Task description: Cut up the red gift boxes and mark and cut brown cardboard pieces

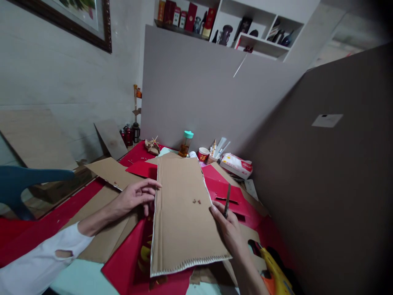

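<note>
A long brown cardboard sheet with a jagged near edge lies in front of me on red paper. My left hand rests at its left edge, fingers stretched along the rim and touching it. At the sheet's right edge, my right hand is closed round a thin dark blade-like tool that points up and away from me. Two small dark specks sit near the sheet's middle.
More cardboard pieces and red sheets cover the table. At the back stand a bottle with a teal cap, a red cup, a pen holder and a tissue pack. A yellow tool lies near right. Grey panels wall the back and right.
</note>
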{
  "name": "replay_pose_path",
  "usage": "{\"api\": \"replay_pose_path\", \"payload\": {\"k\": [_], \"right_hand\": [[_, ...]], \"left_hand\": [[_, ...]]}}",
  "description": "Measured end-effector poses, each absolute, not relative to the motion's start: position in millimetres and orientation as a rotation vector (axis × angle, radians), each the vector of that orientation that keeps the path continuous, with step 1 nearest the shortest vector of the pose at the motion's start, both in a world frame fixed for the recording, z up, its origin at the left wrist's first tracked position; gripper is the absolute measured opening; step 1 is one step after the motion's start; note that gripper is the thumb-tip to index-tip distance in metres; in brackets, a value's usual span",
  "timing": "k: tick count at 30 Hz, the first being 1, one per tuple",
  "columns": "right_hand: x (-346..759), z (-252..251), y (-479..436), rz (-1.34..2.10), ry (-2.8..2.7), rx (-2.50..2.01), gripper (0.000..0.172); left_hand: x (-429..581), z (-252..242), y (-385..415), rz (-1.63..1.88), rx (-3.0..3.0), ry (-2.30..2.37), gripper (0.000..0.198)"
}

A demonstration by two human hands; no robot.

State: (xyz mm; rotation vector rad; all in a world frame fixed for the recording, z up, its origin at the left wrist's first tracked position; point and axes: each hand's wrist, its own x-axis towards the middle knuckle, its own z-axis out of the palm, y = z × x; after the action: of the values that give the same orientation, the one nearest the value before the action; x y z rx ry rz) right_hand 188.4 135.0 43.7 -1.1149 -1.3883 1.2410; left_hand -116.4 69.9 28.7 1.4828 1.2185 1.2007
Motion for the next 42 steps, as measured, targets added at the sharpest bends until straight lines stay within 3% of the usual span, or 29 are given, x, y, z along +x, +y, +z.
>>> {"api": "replay_pose_path", "payload": {"k": [6, 16, 19, 21, 24, 26, 32, 35, 42], "right_hand": [[186, 36, 138, 1.251, -1.356, -1.105, 0.042], [188, 28, 101, 1.032, -1.55, -1.165, 0.039], [213, 26, 67, 0.912, -1.731, -1.253, 0.03], [229, 28, 46, 0.656, -1.943, -1.281, 0.027], [241, 36, 22, 0.569, -2.291, -1.066, 0.025], [241, 41, 14, 0.666, -2.458, -0.892, 0.032], [242, 33, 11, 0.631, -2.527, -0.771, 0.073], [244, 24, 13, 0.677, -2.619, -0.799, 0.079], [239, 15, 18, 0.796, -2.873, -0.915, 0.08]], "left_hand": [[-99, 28, 61, 1.101, 1.96, 1.309, 0.05], [-83, 28, 26, 1.03, 2.537, 1.621, 0.052], [-84, 15, 1, 0.868, 2.744, 1.414, 0.056], [-86, 5, -13, 0.769, 2.744, 1.246, 0.059], [-89, -1, -22, 0.62, 2.689, 1.183, 0.06], [-91, 3, -24, 0.5, 2.68, 1.158, 0.064], [-90, 20, -26, 0.32, 2.602, 1.121, 0.081], [-92, 17, -27, 0.262, 2.567, 1.09, 0.088], [-95, 12, -27, 0.236, 2.478, 1.116, 0.081]]}}
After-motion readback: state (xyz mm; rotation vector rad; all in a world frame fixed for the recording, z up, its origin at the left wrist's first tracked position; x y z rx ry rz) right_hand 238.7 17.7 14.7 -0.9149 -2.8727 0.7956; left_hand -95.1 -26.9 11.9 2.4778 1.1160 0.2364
